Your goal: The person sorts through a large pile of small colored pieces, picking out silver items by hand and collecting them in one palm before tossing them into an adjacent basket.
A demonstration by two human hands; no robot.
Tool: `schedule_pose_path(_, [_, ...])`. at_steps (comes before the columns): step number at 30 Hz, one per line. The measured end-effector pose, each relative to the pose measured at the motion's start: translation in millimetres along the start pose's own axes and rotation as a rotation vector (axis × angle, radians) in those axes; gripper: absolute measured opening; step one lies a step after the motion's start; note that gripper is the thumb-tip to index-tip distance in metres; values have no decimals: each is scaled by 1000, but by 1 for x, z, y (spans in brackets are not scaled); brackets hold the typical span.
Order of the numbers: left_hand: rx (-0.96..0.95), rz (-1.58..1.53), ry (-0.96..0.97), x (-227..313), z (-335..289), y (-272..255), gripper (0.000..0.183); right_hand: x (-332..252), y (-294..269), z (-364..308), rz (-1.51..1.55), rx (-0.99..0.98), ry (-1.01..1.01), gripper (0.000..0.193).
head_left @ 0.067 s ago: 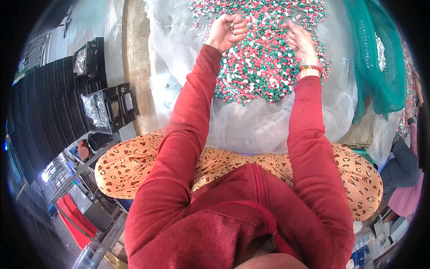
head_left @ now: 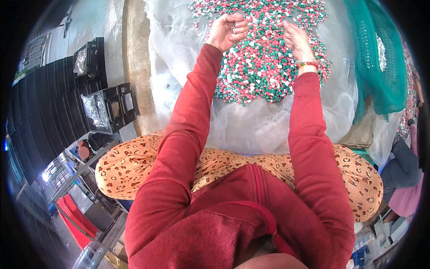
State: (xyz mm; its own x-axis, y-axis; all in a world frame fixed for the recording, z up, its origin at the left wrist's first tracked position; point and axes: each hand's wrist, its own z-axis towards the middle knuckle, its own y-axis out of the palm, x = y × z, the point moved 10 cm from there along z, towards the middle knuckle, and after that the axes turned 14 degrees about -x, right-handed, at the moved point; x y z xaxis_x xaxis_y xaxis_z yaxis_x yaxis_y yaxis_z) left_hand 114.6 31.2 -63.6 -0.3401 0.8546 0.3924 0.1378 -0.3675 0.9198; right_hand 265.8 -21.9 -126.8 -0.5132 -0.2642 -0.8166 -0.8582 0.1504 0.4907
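Note:
A heap of small pink, green and white pieces (head_left: 255,76) is spread before me on a translucent plastic sheet (head_left: 251,125). Over the heap's left side is my left hand (head_left: 229,33), its fingers curled closed; a small pale glint shows at them, and what they hold I cannot make out. My right hand (head_left: 296,42), with a coloured band at the wrist, hovers over the right side of the heap. Its fingers are bent together as in a pinch, and anything between them is too small to name. The two hands are apart, with pieces between them.
A green mesh net (head_left: 380,67) lies right of the sheet. Black ribbed cases (head_left: 58,98) stand at the left, past a concrete ledge (head_left: 134,67). My patterned knees border the sheet's near edge. Another person (head_left: 405,179) sits at the far right beside more coloured pieces.
My right hand has shifted slightly left, toward my left hand, its forearm moving along. The left hand has stayed almost in place.

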Motion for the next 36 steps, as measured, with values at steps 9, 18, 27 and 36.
schedule_pose_path(9, [529,1509,-199,53,39,-43,24,-3,-13,21,102,218,-109,22])
schedule_pose_path(18, [287,2538,-612,5,82,-85,22,-13,-5,71,-1550,171,294,26])
schedule_pose_path(27, [546,2023,-766,26,-6,-92,38,39,17,53,-1719,-31,443,21])
schedule_pose_path(36, [509,2032,-306,41,35,-60,31,3,-3,13,-397,48,207,20])
